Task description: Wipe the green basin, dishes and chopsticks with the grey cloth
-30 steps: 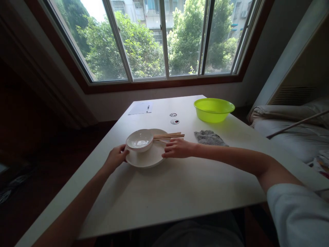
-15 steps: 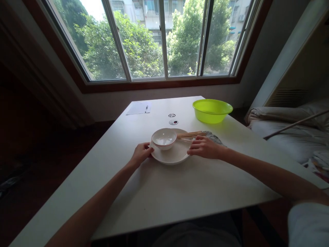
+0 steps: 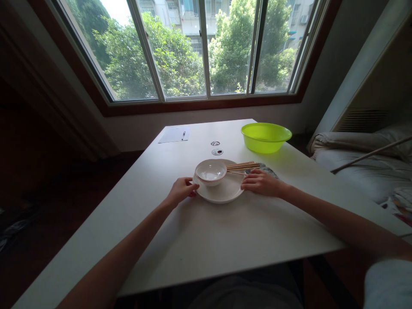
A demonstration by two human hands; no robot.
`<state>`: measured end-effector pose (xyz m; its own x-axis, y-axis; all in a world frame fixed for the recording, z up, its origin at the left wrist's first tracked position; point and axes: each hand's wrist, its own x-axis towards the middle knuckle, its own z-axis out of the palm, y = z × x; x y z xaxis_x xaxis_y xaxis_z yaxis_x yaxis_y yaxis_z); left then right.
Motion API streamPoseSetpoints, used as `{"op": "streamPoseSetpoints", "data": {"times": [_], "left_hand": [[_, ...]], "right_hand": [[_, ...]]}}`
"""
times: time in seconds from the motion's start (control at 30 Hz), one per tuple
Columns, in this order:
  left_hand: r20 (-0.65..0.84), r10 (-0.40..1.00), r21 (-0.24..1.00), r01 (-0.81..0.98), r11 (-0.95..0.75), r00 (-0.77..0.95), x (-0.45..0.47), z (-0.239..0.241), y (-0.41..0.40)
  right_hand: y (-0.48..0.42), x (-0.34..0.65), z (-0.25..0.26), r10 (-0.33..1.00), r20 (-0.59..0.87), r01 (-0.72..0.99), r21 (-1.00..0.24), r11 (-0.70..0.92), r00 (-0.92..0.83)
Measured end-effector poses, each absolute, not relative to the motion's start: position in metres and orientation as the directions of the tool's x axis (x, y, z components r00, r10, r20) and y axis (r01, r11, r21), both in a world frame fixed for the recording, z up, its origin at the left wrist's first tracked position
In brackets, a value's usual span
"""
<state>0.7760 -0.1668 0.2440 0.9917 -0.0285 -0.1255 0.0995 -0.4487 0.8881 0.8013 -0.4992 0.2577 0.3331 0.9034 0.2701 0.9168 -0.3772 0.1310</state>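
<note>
A white plate (image 3: pixel 225 194) rests on the table in front of me. White bowls (image 3: pixel 211 171), apparently stacked, sit on its left part, and several wooden chopsticks (image 3: pixel 242 166) lie across its right rim. My left hand (image 3: pixel 182 190) grips the plate's left edge, thumb on top and fingers below. At the right edge my right hand (image 3: pixel 262 183) is closed over the rim; its thumb is hidden. Just behind that hand lies a grey patterned cloth (image 3: pixel 269 171), partly covered by the hand and the chopsticks.
A lime-green basin (image 3: pixel 266 139) stands at the table's back right. Paper (image 3: pixel 172 134) with a pen (image 3: pixel 183 135) lies at the back left. Two small round stickers or discs (image 3: pixel 217 152) are behind the plate. A padded seat (image 3: pixel 347 156) is beyond the table's right edge.
The plate, with the bowls and chopsticks on it, has shifted slightly to the right. Both hands have moved along with it, keeping hold of its edges.
</note>
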Motion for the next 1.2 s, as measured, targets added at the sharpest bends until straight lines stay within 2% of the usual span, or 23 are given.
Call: {"op": "streamPoseSetpoints", "data": {"times": [0.13, 0.23, 0.33, 0.43, 0.63, 0.93, 1.07, 1.2], "left_hand": [[-0.245, -0.075, 0.840, 0.173, -0.514, 0.966, 0.774, 0.257, -0.161], [-0.305, -0.050, 0.704, 0.190, -0.685, 0.951, 0.778, 0.276, -0.155], [-0.139, 0.038, 0.543, 0.109, -0.833, 0.989, 0.785, 0.293, -0.156], [-0.027, 0.149, 0.409, 0.147, -0.901, 0.989, 0.786, 0.302, -0.164], [0.094, 0.183, 0.331, 0.142, -0.933, 0.979, 0.769, 0.294, -0.165], [0.143, 0.177, 0.361, 0.115, -0.925, 0.974, 0.764, 0.293, -0.161], [0.118, 0.112, 0.538, 0.031, -0.842, 0.987, 0.764, 0.293, -0.162], [0.183, 0.066, 0.755, -0.097, -0.649, 0.981, 0.759, 0.296, -0.171]], "right_hand": [[-0.501, 0.798, 0.267, 0.897, 0.274, 0.930, 0.023, -0.367, 0.347], [-0.498, 0.801, 0.281, 0.848, 0.301, 0.894, -0.043, -0.446, 0.437], [-0.489, 0.813, 0.291, 0.749, 0.290, 0.787, -0.026, -0.617, 0.596], [-0.474, 0.826, 0.292, 0.667, 0.192, 0.673, 0.043, -0.739, 0.720], [-0.454, 0.837, 0.293, 0.538, -0.041, 0.539, 0.126, -0.833, 0.842], [-0.472, 0.837, 0.289, 0.458, -0.049, 0.461, 0.060, -0.886, 0.887], [-0.487, 0.830, 0.291, 0.380, -0.003, 0.380, -0.006, -0.925, 0.925], [-0.496, 0.818, 0.292, 0.286, 0.087, 0.294, -0.104, -0.950, 0.954]]}}
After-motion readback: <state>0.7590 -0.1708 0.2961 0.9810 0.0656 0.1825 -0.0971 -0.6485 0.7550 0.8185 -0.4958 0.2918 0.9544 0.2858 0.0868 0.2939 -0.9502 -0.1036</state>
